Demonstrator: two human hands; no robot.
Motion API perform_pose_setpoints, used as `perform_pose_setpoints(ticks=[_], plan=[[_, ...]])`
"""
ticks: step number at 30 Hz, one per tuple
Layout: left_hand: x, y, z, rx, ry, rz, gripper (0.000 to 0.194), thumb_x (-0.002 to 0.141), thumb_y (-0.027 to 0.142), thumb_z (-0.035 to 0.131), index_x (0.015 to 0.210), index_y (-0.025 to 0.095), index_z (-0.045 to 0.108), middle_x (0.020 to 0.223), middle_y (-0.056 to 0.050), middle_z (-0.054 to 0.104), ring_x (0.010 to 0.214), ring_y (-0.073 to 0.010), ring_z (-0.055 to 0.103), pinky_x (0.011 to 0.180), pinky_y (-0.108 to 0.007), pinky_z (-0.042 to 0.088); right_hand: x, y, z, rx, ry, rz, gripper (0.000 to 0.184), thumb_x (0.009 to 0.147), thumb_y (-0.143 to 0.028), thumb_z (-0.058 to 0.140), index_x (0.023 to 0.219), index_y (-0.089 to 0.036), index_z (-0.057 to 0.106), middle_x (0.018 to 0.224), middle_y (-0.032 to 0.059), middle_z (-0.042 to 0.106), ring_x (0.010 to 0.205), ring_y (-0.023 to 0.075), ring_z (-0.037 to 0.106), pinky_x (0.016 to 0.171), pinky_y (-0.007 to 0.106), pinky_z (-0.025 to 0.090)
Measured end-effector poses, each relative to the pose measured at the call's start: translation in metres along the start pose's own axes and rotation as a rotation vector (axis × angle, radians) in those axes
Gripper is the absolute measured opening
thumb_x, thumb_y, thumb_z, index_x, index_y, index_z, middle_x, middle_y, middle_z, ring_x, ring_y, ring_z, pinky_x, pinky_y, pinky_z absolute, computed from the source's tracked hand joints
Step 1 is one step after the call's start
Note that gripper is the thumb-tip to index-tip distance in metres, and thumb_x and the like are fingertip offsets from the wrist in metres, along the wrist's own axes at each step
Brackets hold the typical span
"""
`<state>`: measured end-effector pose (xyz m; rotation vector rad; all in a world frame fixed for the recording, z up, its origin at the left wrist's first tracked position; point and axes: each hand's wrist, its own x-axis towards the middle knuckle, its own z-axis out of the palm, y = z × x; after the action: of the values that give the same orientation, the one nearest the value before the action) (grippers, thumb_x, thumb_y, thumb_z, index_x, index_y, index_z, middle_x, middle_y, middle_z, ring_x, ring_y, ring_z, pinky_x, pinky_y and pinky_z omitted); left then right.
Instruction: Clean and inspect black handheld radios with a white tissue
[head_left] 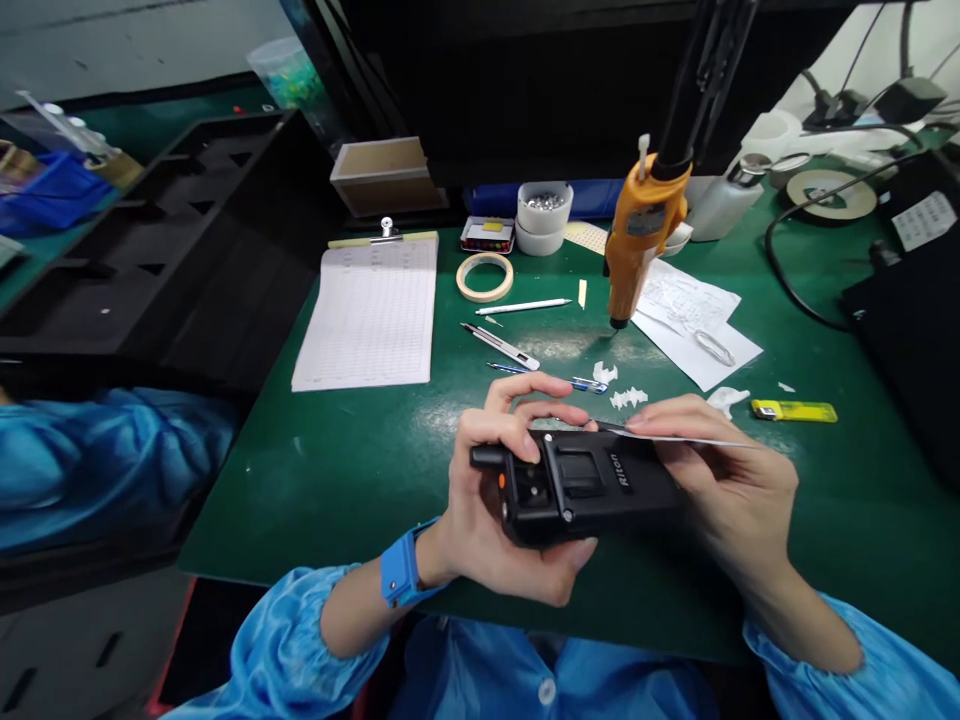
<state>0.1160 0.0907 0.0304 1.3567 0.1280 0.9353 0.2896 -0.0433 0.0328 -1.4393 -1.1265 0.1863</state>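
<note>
A black handheld radio [581, 485] lies sideways above the green mat [360, 480], back face up. My left hand [499, 500] is wrapped round its antenna end, thumb under, fingers over the top edge. My right hand [720, 470] covers the radio's other end and pinches slim metal tweezers [675, 436], whose tip points left to the radio's upper edge. Both wrists wear blue sleeves; a blue strap [401, 567] is on the left wrist.
An orange electric screwdriver [641, 235] hangs over the mat. Behind lie a clipboard with a form [371, 310], a tape ring [485, 276], pens, white scraps [626, 397], a yellow lighter [795, 411], paper sheets [694, 315] and screw cups [544, 208]. A black tray [180, 240] stands left.
</note>
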Motion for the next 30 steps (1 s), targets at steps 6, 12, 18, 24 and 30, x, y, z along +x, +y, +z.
perform_pose_setpoints(ticks=[6,12,18,24,30], plan=[[-0.002,0.005,0.004,-0.023,-0.001,0.014,0.053,0.073,0.005,0.089,0.105,0.029,0.055,0.144,-0.005,0.063,0.125,-0.0289,0.078,0.107,-0.049,0.065,-0.001,0.000,0.001,0.097,0.024,0.113,0.019,0.108,-0.044,0.085,0.098,-0.029,0.092,0.091,0.0061,0.085,0.086,0.0241,0.081,0.082,0.038,0.070],[-0.003,0.007,0.006,0.000,0.001,-0.007,0.053,0.075,0.007,0.090,0.103,0.029,0.051,0.146,-0.005,0.063,0.122,-0.0289,0.081,0.107,-0.050,0.065,-0.001,0.001,0.002,0.137,0.033,0.155,0.012,0.103,-0.038,0.088,0.096,-0.029,0.092,0.091,0.0061,0.086,0.088,0.0243,0.082,0.080,0.036,0.071],[-0.003,0.005,0.003,-0.003,-0.066,-0.020,0.052,0.081,0.006,0.086,0.113,0.032,0.054,0.162,-0.005,0.061,0.147,-0.0326,0.073,0.120,-0.053,0.062,0.000,0.005,0.002,0.252,0.039,0.207,0.008,0.098,-0.039,0.094,0.097,-0.031,0.093,0.094,0.0056,0.087,0.092,0.0248,0.084,0.083,0.036,0.071],[0.007,-0.001,-0.006,-0.050,-0.110,-0.105,0.054,0.082,0.015,0.095,0.113,0.031,0.054,0.133,-0.007,0.082,0.145,-0.0345,0.075,0.115,-0.053,0.067,-0.002,0.012,-0.003,0.243,0.076,0.250,0.013,0.095,-0.041,0.096,0.092,-0.030,0.092,0.090,0.0051,0.085,0.087,0.0251,0.083,0.075,0.034,0.070],[0.015,-0.010,-0.008,-0.346,0.077,-0.378,0.056,0.090,0.038,0.100,0.129,0.028,0.061,0.125,-0.003,0.082,0.114,-0.0304,0.089,0.102,-0.045,0.072,-0.017,0.019,-0.003,0.250,0.036,0.398,0.018,0.098,-0.043,0.095,0.100,-0.027,0.087,0.093,0.0048,0.083,0.074,0.0246,0.078,0.065,0.037,0.068]])
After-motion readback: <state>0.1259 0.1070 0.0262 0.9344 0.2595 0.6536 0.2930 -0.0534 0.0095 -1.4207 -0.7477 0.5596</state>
